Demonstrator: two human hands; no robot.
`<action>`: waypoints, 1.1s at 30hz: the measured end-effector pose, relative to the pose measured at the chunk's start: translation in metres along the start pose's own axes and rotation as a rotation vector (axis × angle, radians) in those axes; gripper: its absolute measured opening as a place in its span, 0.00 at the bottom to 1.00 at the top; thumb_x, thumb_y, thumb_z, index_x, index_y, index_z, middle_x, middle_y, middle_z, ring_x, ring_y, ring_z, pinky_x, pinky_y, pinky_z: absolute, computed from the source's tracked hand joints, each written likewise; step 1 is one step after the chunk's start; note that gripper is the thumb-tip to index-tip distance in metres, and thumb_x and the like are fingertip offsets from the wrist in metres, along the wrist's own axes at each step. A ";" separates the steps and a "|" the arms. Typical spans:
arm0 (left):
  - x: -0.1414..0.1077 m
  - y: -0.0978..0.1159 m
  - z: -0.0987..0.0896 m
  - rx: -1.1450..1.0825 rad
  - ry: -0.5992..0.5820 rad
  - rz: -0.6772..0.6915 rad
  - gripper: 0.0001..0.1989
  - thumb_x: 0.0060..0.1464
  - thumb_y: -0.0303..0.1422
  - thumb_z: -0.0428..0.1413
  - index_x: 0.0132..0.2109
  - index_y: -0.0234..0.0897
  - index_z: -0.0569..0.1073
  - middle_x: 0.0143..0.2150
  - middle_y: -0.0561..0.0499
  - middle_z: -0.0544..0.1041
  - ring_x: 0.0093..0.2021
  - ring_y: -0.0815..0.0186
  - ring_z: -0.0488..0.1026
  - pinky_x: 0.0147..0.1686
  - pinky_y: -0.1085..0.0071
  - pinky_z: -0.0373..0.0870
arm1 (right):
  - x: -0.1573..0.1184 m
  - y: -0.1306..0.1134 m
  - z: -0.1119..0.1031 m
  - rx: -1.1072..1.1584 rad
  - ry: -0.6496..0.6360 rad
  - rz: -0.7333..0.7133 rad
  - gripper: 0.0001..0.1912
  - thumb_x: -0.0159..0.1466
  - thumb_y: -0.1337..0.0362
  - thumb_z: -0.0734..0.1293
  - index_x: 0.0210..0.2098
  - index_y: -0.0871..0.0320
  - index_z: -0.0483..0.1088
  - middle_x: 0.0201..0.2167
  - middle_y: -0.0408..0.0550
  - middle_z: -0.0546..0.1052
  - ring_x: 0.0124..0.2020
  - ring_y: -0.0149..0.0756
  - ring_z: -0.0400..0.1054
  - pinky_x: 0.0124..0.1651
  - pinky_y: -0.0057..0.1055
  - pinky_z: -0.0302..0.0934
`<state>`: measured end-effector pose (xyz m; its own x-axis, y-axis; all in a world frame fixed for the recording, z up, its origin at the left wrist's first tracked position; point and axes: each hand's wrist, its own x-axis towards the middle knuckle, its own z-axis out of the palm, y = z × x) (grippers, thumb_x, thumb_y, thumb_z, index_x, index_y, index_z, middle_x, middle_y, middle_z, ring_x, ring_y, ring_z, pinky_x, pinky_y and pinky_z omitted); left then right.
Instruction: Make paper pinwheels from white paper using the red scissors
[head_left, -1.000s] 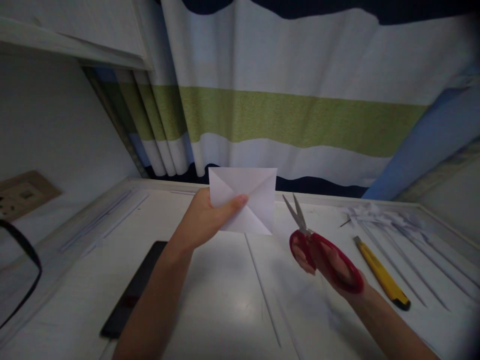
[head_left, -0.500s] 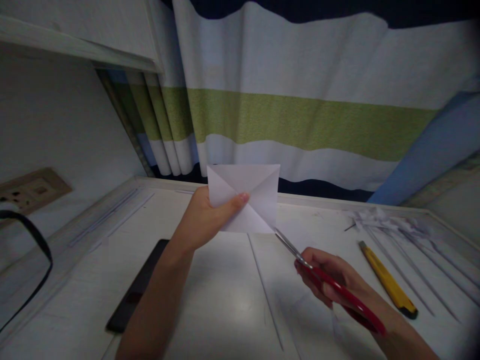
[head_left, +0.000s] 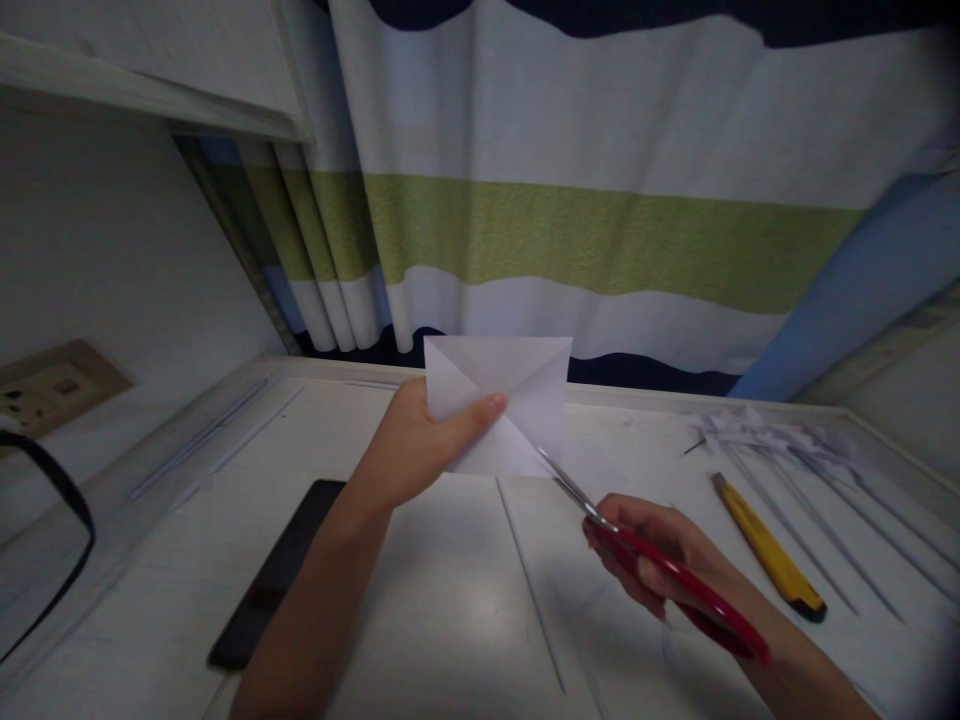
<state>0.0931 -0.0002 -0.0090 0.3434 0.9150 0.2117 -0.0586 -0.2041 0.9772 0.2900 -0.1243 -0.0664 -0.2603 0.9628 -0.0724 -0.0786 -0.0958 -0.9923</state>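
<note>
Paper (head_left: 534, 402), pinched by the left hand (head_left: 420, 440), meets scissors (head_left: 634, 543) at five o'clock, gripped in the right hand (head_left: 679, 535); the step, seemingly cutting, calls for following the crease (head_left: 523, 432).

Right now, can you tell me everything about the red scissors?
The scissors have shiny red handles, probably plastic, and slim, silvery blades that look like metal. The right hand grips the handles. The blades slant up and left in the picture, their tips overlapping the lower right of the white paper. They are nearly edge-on, so their opening is hard to tell.
</note>
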 end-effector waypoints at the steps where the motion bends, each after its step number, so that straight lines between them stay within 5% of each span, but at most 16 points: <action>1: 0.000 0.000 0.000 0.003 -0.014 -0.003 0.10 0.40 0.33 0.61 0.34 0.36 0.75 0.31 0.51 0.78 0.29 0.62 0.75 0.23 0.76 0.70 | 0.000 0.000 0.000 0.014 0.001 -0.002 0.19 0.52 0.50 0.66 0.32 0.60 0.64 0.19 0.39 0.61 0.15 0.20 0.48 0.15 0.20 0.42; 12: -0.002 0.016 0.000 0.076 -0.080 -0.090 0.12 0.42 0.32 0.59 0.37 0.32 0.73 0.35 0.49 0.78 0.34 0.62 0.75 0.27 0.75 0.73 | 0.000 0.000 0.001 0.040 -0.015 -0.021 0.19 0.54 0.51 0.65 0.33 0.63 0.64 0.19 0.38 0.60 0.15 0.20 0.49 0.15 0.18 0.43; 33: 0.000 0.015 -0.002 0.077 -0.076 -0.117 0.12 0.42 0.32 0.59 0.36 0.33 0.73 0.35 0.48 0.78 0.33 0.62 0.75 0.25 0.76 0.72 | -0.003 -0.007 0.011 0.024 -0.044 0.007 0.19 0.57 0.50 0.61 0.32 0.61 0.62 0.17 0.36 0.59 0.13 0.18 0.48 0.15 0.18 0.40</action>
<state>0.0904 -0.0030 0.0057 0.4133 0.9060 0.0915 0.0572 -0.1261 0.9904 0.2807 -0.1298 -0.0585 -0.3026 0.9502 -0.0739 -0.0993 -0.1086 -0.9891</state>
